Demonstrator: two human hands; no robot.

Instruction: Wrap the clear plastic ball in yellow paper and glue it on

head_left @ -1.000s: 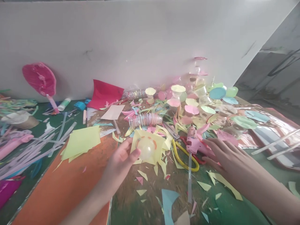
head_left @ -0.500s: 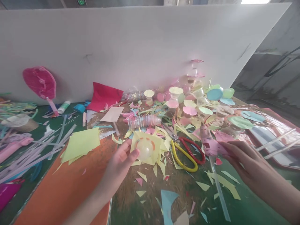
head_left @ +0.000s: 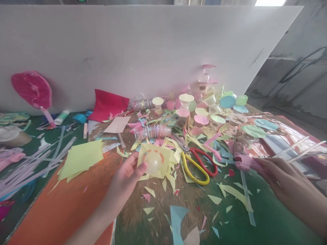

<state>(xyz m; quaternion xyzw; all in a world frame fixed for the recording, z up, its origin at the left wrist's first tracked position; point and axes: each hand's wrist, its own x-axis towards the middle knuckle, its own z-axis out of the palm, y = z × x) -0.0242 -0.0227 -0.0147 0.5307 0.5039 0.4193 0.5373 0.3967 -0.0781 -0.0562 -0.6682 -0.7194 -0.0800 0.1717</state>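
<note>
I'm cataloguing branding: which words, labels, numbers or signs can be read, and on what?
No text can be read.
Green sign, top edge: cut off, too small.
White-and-green tube: any print is too blurred.
Pink glue gun in the right hand: no legible lettering.

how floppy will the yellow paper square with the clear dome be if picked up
The yellow paper square would probably bend at its free corners, since it looks thin. The clear dome may stiffen its middle, where it sits. Together they seem light, as the left hand holds them at one side between thumb and fingers.
</note>
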